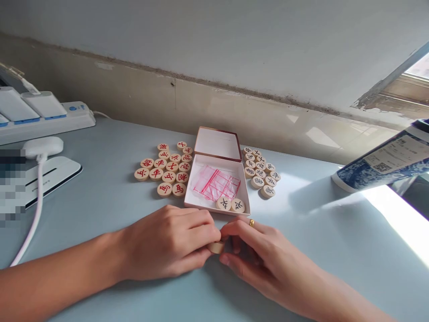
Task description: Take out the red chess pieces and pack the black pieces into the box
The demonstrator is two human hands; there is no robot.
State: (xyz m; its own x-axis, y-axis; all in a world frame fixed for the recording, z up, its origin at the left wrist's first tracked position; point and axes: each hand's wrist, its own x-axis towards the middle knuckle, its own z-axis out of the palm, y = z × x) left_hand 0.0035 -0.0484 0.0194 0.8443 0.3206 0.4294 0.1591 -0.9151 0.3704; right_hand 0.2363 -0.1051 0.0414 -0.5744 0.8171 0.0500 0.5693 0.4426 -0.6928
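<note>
Just in front of the box, my left hand (172,241) is closed on a wooden Chinese chess piece (217,247), held between thumb and fingers. From the other side, the index finger and thumb of my right hand (261,250) close in at the same piece's edge; its top face is mostly hidden by the fingers. The open white box (246,197) lies beyond both hands, its lid (217,143) folded back. Inside are a clear plastic bag (214,183) with pink lines and two dark-marked pieces (237,205). Red-marked pieces (164,189) lie left of the box, dark-marked ones (258,182) right.
A blue patterned cylinder (385,161) with a label lies tilted at the right, near bright sunlight. At the left are a white power strip (77,120) with plugs, a white charger (43,146) with its cable, and a flat white device (56,174). A wall (214,58) stands behind the desk.
</note>
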